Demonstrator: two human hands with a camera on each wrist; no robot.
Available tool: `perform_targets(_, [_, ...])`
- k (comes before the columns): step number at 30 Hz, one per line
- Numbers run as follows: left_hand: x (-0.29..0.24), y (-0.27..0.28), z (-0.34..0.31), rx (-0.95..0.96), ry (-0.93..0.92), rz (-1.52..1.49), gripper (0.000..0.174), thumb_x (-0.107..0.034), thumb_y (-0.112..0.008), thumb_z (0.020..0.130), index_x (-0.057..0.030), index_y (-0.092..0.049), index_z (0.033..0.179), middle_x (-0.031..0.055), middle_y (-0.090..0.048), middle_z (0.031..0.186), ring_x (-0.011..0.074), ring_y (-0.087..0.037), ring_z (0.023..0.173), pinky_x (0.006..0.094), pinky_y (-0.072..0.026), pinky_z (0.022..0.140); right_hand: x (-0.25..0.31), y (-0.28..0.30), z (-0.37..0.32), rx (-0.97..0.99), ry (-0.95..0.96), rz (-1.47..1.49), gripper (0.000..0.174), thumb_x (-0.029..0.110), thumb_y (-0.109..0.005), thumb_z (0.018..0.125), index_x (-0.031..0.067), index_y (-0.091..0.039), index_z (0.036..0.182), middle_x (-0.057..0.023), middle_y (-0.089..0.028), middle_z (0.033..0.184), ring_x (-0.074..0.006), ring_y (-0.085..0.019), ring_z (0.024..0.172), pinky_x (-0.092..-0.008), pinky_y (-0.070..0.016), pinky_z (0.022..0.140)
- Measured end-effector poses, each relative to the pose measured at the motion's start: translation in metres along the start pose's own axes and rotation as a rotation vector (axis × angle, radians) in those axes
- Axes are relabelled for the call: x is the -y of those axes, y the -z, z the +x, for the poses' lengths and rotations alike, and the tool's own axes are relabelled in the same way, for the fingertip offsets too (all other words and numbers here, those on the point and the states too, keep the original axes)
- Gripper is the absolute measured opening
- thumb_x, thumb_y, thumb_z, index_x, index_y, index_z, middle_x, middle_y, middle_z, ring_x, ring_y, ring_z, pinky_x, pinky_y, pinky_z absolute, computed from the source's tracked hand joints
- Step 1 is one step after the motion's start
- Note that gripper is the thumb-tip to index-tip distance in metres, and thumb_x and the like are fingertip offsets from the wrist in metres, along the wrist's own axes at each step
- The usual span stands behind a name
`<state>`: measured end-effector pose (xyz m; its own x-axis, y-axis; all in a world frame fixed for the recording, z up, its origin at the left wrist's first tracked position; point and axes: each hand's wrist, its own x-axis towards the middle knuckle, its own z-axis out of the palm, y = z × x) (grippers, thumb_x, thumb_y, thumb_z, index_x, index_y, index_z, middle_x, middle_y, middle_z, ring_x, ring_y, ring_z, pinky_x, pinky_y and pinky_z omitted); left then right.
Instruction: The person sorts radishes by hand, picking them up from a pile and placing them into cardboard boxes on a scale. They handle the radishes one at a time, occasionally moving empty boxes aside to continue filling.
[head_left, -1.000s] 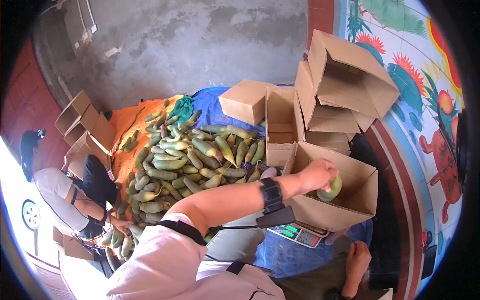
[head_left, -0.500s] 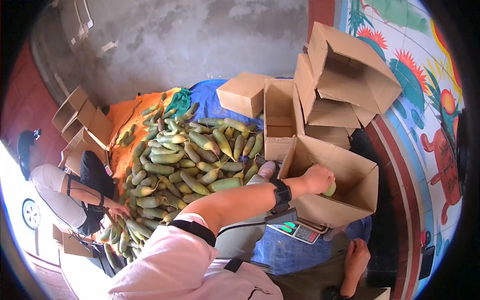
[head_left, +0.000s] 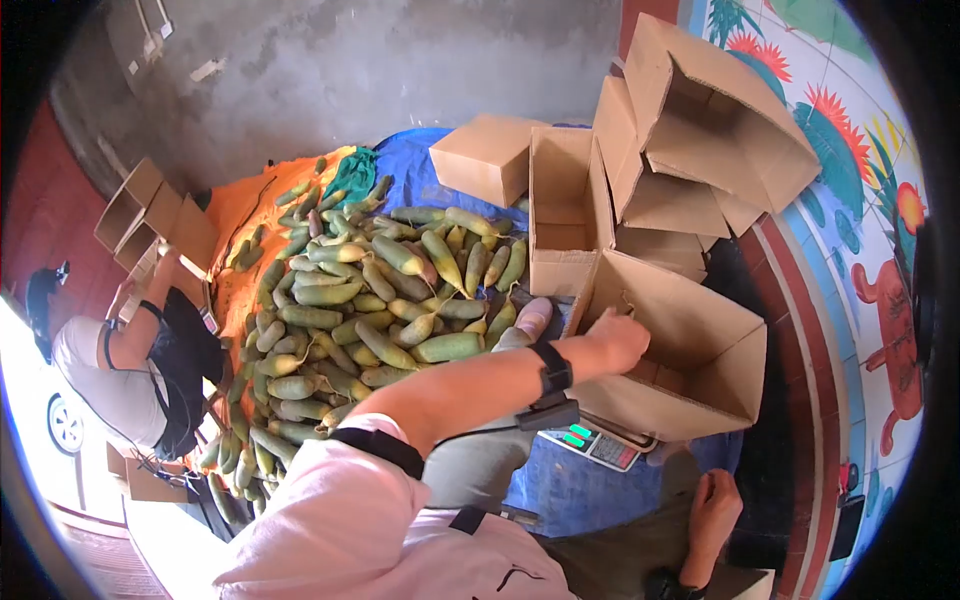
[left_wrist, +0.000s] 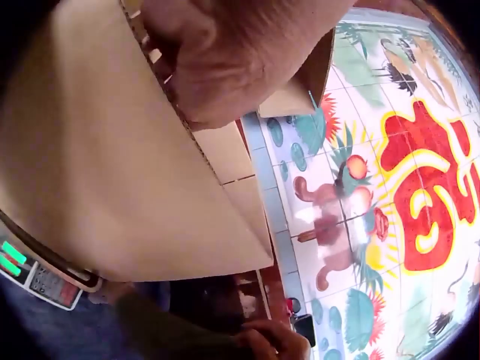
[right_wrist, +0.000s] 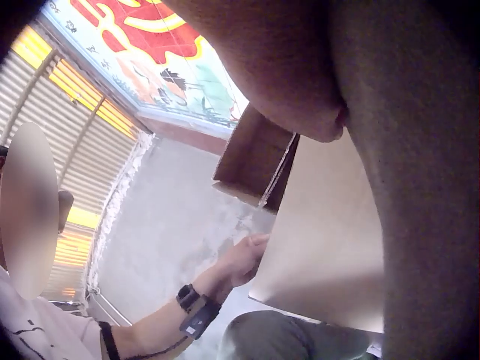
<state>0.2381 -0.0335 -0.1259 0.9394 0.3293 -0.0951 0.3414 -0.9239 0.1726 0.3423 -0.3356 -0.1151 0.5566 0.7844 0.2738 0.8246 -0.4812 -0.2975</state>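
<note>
My left hand (head_left: 620, 342) reaches over the near left part of an open cardboard box (head_left: 660, 403), its fingers mostly hidden. A thin root-like tip (head_left: 626, 302) shows behind it; whether the hand grips anything is unclear. The left wrist view has this hand (left_wrist: 232, 64) across the rim of the box (left_wrist: 90, 172), fingertips out of sight. Loosely curled and holding nothing, my right hand (head_left: 715, 510) rests by my leg. In the right wrist view it is a dark close shape (right_wrist: 292, 67), with the box (right_wrist: 322, 232) beyond.
Green radishes (head_left: 370, 300) lie heaped on orange and blue sheets. A scale (head_left: 600, 450) with lit green digits is beside the box's base. Other cartons (head_left: 565, 200) stand behind, some stacked at the right. Another person (head_left: 110, 370) crouches at the left, near more boxes.
My left hand has moved left inside the box opening, and the green radish seen at it earlier is out of sight. The other person's hand has risen from the heap. My right hand stays put.
</note>
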Motion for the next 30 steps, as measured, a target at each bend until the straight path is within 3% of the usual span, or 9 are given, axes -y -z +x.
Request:
perform_targets(4, [0.043,0.013,-0.040,-0.451,-0.071,-0.510,0.017,-0.019,-0.051,0.084,-0.0061,-0.062,0.086,0.0149,-0.062,0.081,0.0321,-0.061,0.078,0.0391,-0.0480,0.069,0.003,0.002,0.000,0.007,0.027,-0.026,0.008,0.004,-0.055,0.078,-0.0015,-0.056,0.084,-0.0184,-0.057,0.079,-0.0369,-0.057,0.071,-0.0431,-0.0442,0.062])
perform_targets(6, [0.081,0.016,-0.071,-0.539,-0.019,-0.534,0.017,-0.020,-0.053,0.084,-0.0054,-0.061,0.083,0.0143,-0.061,0.078,0.0308,-0.059,0.071,0.0361,-0.0471,0.065,0.003,0.002,0.000,0.011,0.026,-0.027,0.008,0.004,-0.055,0.079,-0.0016,-0.056,0.085,-0.0183,-0.057,0.079,-0.0368,-0.057,0.071,-0.0426,-0.0445,0.062])
perform_targets(10, [0.163,0.004,-0.152,-0.346,0.421,-0.425,0.018,-0.020,-0.054,0.084,-0.0040,-0.061,0.081,0.0137,-0.059,0.076,0.0292,-0.056,0.069,0.0364,-0.0458,0.063,0.000,-0.001,-0.002,-0.013,0.036,-0.010,0.008,0.004,-0.055,0.080,-0.0018,-0.056,0.086,-0.0183,-0.058,0.080,-0.0364,-0.058,0.072,-0.0414,-0.0453,0.062])
perform_targets(12, [0.203,-0.036,-0.199,-0.351,0.403,-0.358,0.017,-0.019,-0.052,0.084,-0.0045,-0.059,0.080,0.0133,-0.059,0.076,0.0298,-0.057,0.071,0.0381,-0.0459,0.064,-0.002,-0.002,-0.002,-0.003,0.035,-0.031,0.008,0.004,-0.055,0.080,-0.0017,-0.056,0.086,-0.0180,-0.058,0.079,-0.0361,-0.058,0.072,-0.0413,-0.0454,0.062])
perform_targets(15, [0.250,-0.123,-0.267,-0.079,0.507,-0.080,0.017,-0.019,-0.047,0.083,-0.0054,-0.057,0.079,0.0138,-0.060,0.077,0.0318,-0.058,0.075,0.0412,-0.0464,0.065,0.002,-0.001,-0.003,0.015,0.012,-0.041,0.008,0.003,-0.055,0.080,-0.0016,-0.056,0.086,-0.0174,-0.058,0.079,-0.0356,-0.058,0.072,-0.0410,-0.0457,0.062])
perform_targets(18, [0.244,-0.146,-0.317,0.326,0.825,-0.108,0.026,-0.023,-0.046,0.080,-0.0042,-0.063,0.086,0.0186,-0.063,0.091,0.0358,-0.060,0.086,0.0426,-0.0485,0.075,0.003,-0.004,-0.001,0.013,0.022,-0.046,0.007,0.003,-0.055,0.080,-0.0016,-0.056,0.086,-0.0169,-0.058,0.080,-0.0352,-0.058,0.072,-0.0405,-0.0458,0.062])
perform_targets(20, [0.234,-0.163,-0.345,0.234,1.033,-0.198,0.026,-0.022,-0.047,0.080,-0.0033,-0.064,0.084,0.0182,-0.064,0.088,0.0350,-0.061,0.084,0.0433,-0.0494,0.074,0.002,-0.005,-0.003,0.012,0.049,-0.067,0.008,0.003,-0.055,0.080,-0.0015,-0.056,0.086,-0.0167,-0.058,0.080,-0.0350,-0.058,0.072,-0.0403,-0.0459,0.062])
perform_targets(22, [0.217,-0.168,-0.363,0.402,1.150,-0.259,0.025,-0.021,-0.048,0.080,-0.0039,-0.063,0.090,0.0171,-0.063,0.094,0.0338,-0.060,0.090,0.0421,-0.0487,0.077,0.001,-0.006,-0.001,0.029,0.061,-0.096,0.008,0.002,-0.055,0.080,-0.0016,-0.055,0.087,-0.0168,-0.058,0.080,-0.0349,-0.058,0.072,-0.0404,-0.0459,0.061])
perform_targets(30, [0.203,-0.246,-0.449,0.336,1.321,-0.298,0.035,-0.018,-0.053,0.078,-0.0066,-0.053,0.112,0.0165,-0.056,0.115,0.0327,-0.053,0.107,0.0393,-0.0434,0.090,0.003,-0.011,0.005,0.095,0.048,-0.131,0.008,0.003,-0.054,0.081,-0.0012,-0.055,0.088,-0.0176,-0.058,0.082,-0.0356,-0.058,0.073,-0.0414,-0.0455,0.062])
